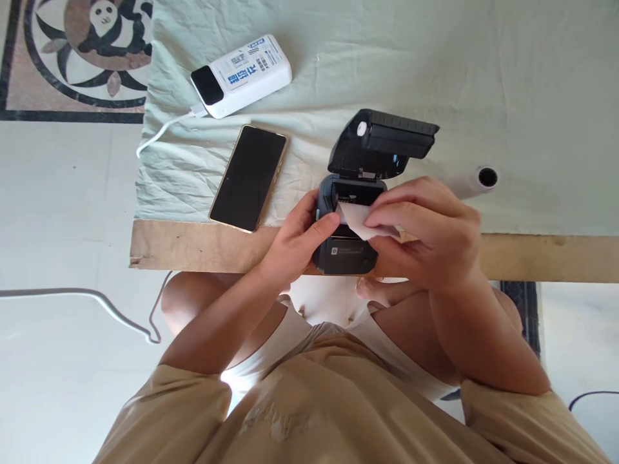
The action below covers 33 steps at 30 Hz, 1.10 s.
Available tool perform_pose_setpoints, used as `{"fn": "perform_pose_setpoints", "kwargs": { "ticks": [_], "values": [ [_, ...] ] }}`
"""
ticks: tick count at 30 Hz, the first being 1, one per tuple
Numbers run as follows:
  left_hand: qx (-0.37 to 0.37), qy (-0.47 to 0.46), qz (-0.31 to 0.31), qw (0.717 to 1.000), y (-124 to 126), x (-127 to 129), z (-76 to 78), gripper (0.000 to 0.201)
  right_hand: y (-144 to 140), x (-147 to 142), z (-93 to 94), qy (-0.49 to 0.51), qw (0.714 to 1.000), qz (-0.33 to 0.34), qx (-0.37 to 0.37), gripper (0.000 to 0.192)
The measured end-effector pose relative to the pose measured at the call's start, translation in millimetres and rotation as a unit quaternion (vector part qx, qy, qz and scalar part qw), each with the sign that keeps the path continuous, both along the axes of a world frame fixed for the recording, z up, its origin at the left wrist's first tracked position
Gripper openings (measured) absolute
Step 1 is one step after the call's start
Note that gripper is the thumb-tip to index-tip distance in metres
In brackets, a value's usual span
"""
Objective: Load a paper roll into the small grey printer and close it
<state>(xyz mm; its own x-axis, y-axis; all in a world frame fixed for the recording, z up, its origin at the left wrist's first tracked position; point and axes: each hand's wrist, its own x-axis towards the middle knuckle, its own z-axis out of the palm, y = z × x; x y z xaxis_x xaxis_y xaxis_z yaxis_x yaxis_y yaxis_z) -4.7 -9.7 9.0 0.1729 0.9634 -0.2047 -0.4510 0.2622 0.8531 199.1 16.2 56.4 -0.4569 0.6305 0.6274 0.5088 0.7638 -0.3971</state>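
White paper strip pinched in right hand, left hand gripping black printer.

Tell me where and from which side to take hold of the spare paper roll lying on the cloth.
Take the spare paper roll across its round middle, coming from above. It lies on its side on the cloth, its open core end pointing right, so the curved sides are free. Its left end is hidden behind the right hand, which pinches the paper strip at the open printer, so approach from the right.
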Motion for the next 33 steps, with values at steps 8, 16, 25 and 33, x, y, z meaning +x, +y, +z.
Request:
{"fn": "perform_pose_setpoints", "kwargs": {
  "ticks": [8,16,25,33],
  "values": [
    [0.025,0.051,0.021,0.998,-5,2,1.1,0.081,-25,-3,-4.1,-0.053,0.997,0.029,-0.057,0.017],
    [0.022,0.069,-0.016,0.997,-1,-3,4.7,0.094,-10,6,2.7,-0.083,0.982,-0.044,-0.161,0.019],
    [0.010,0.113,-0.017,0.993,2,-3,11.0,0.108,5,20,6.3,0.010,0.998,-0.059,-0.013,0.023],
    [0.036,0.097,-0.018,0.994,0,-4,4.5,0.116,7,30,-14.0,-0.036,0.991,0.009,-0.127,0.009]
  ]
}}
